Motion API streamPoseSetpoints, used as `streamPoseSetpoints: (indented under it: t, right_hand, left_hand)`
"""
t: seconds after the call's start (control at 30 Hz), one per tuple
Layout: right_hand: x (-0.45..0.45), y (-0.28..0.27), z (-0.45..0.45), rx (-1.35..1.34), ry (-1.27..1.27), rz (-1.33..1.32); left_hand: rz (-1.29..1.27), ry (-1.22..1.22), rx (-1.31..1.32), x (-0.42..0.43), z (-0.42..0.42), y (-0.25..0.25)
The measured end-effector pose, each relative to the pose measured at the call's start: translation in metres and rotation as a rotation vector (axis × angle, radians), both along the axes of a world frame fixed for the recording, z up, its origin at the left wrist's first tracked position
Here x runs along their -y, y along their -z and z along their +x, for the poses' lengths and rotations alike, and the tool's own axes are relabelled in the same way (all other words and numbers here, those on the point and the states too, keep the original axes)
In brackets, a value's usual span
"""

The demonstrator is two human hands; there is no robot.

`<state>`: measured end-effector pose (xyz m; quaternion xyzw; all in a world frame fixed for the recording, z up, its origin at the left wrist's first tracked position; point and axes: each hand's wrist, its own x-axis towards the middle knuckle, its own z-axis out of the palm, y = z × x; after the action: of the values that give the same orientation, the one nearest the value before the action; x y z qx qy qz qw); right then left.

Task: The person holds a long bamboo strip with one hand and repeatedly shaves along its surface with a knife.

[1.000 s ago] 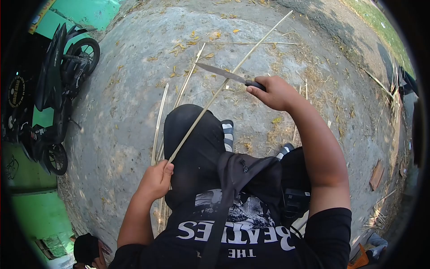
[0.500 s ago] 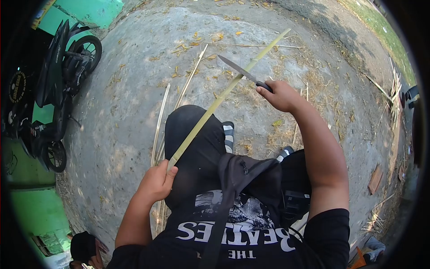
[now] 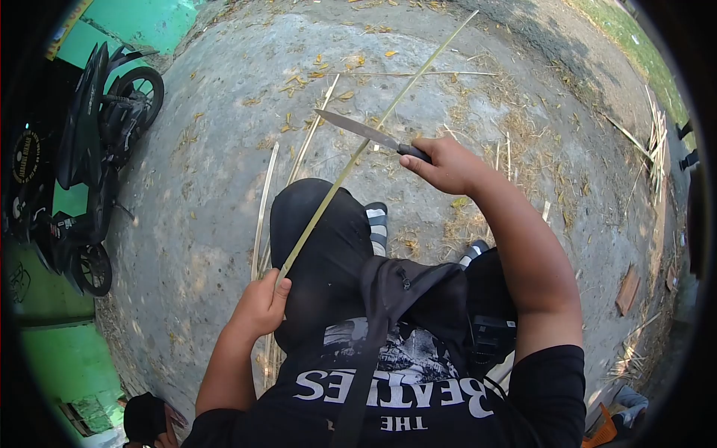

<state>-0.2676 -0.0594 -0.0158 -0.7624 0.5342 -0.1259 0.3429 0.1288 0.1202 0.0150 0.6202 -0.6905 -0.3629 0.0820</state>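
A long, thin green bamboo strip (image 3: pixel 326 200) slants from my left side up and away to the right, passing over my bent knee. Its near end is gripped by my left hand (image 3: pixel 263 302), thumb on top. My right hand (image 3: pixel 446 163) is wrapped round the black handle of a knife (image 3: pixel 358 128). The blade points left and lies across the strip, roughly midway along it; whether the edge is cutting in cannot be made out. The strip shows its narrow side here.
Several loose bamboo strips (image 3: pixel 266 201) lie on the concrete ground (image 3: pixel 190 246) beside my knee and ahead. A parked motorcycle (image 3: pixel 104 134) stands at left. More strips are piled (image 3: pixel 657 149) at far right, near a brick-coloured block (image 3: pixel 627 290). Another person (image 3: pixel 146 418) is at lower left.
The knife has moved left and slightly down, nearer to me along the strip. The bamboo strip has turned from its broad face to its narrow side, its far end higher in view.
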Motion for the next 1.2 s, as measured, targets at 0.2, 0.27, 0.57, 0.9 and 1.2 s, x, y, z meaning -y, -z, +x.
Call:
streamPoseSetpoints:
  t: [0.2,0.27,0.57,0.9,1.2]
  right_hand:
    - [0.017,0.024,-0.020,0.008,0.149,-0.038]
    - [0.015,0.022,-0.020,0.026,0.199,-0.041]
    - [0.000,-0.001,-0.013,0.000,-0.051,-0.057]
    - [0.004,0.010,-0.003,0.072,-0.126,-0.065]
    - [-0.003,0.005,0.003,0.007,-0.177,-0.025]
  left_hand:
    - [0.028,0.004,-0.005,0.002,0.000,-0.007]
    - [0.021,0.013,0.017,0.001,0.005,-0.004]
    - [0.392,-0.136,-0.427,-0.023,0.026,0.011]
    - [0.126,-0.158,-0.168,-0.025,0.006,-0.007]
    - [0.141,-0.170,-0.094,-0.022,-0.002,-0.008]
